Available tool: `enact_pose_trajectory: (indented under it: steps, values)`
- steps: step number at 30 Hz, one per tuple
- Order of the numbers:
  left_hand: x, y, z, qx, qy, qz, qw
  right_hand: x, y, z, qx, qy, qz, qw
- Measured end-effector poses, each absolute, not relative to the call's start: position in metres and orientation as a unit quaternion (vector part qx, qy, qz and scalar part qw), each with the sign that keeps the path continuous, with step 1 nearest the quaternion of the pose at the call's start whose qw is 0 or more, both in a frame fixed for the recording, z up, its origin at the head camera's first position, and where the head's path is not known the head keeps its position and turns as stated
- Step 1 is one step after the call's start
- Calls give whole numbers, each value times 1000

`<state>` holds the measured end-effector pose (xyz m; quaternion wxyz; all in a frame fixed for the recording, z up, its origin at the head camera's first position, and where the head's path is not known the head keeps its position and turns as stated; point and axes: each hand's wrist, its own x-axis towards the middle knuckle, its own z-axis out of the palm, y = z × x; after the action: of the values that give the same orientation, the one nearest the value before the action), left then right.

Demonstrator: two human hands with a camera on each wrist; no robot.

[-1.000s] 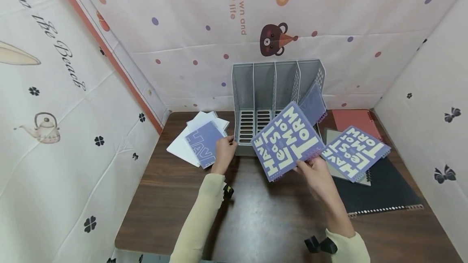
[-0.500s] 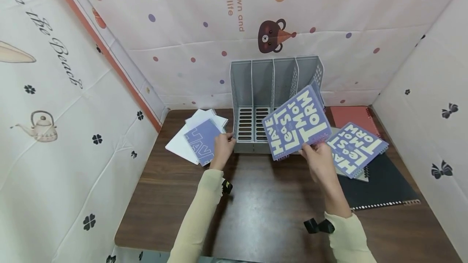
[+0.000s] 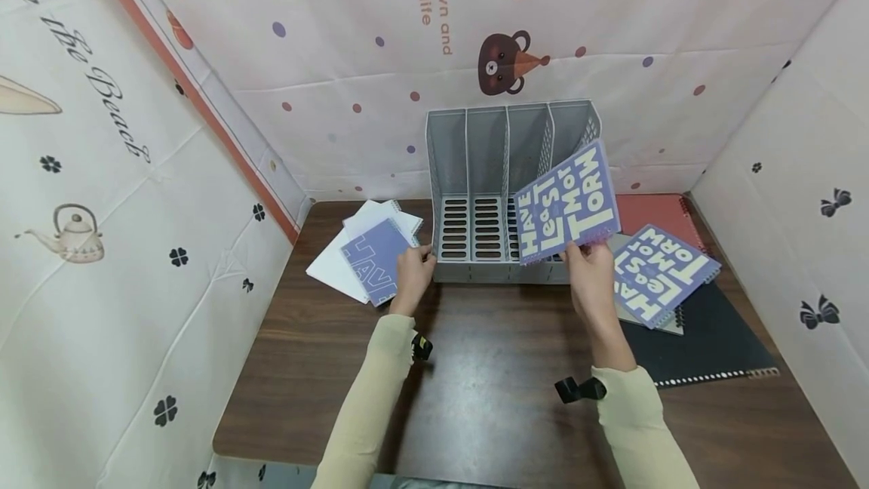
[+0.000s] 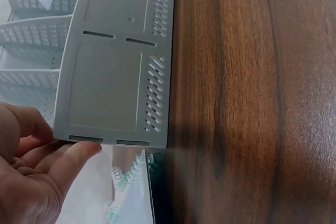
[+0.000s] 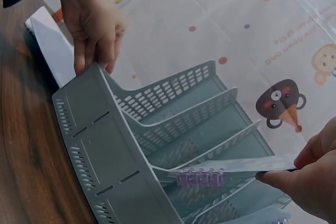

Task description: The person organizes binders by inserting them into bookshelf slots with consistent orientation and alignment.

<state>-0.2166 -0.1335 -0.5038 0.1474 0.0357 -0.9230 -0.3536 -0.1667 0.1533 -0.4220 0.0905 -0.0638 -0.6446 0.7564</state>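
My left hand (image 3: 412, 270) grips the front left corner of a grey desktop file organizer (image 3: 468, 272); the left wrist view shows fingers curled at the organizer's edge (image 4: 107, 87). A purple spiral notebook (image 3: 566, 206) with large pale lettering is pinched along its bound edge by my right hand (image 3: 592, 285). It hangs tilted over the organizer's right-hand compartments. Seen nearly edge-on in the right wrist view, the notebook (image 5: 247, 165) has its purple coil near the front opening. Another coil-bound notebook (image 5: 257, 216) is in the end compartment, mostly hidden in the head view.
Left of the organizer lie white notebooks (image 3: 333, 269) and a purple one (image 3: 373, 259). To the right are a red notebook (image 3: 652, 217), another lettered purple notebook (image 3: 668, 274), a pale one beneath and a large black one (image 3: 706, 345). Printed cloth (image 3: 326, 149) walls surround the table.
My right hand has carried the purple notebook up and right, from in front of the organizer to over its right compartments, turning it more upright. The left hand keeps its grip on the corner.
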Motion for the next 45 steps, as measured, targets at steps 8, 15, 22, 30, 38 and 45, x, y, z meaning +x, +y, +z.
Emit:
enact_pose_trajectory:
  steps: [8, 15, 22, 30, 38, 45]
  values:
    - [-217, -133, -505, 35, -919, -369, 136, -190, 147, -432, -70, -707, 690, 139]
    - [-214, -132, -507, 46, -911, -384, 142, -211, 141, -450, -88, -770, 613, 152]
    - [-212, -128, -509, 67, -899, -405, 151, -226, 130, -464, -92, -788, 590, 150]
    - [-209, -124, -508, 87, -893, -413, 155, -241, 120, -472, -94, -807, 566, 137]
    - [-207, -123, -510, 93, -888, -417, 170, -252, 116, -481, -87, -820, 553, 117]
    - [-204, -122, -511, 95, -887, -417, 172, -258, 115, -491, -82, -824, 551, 108]
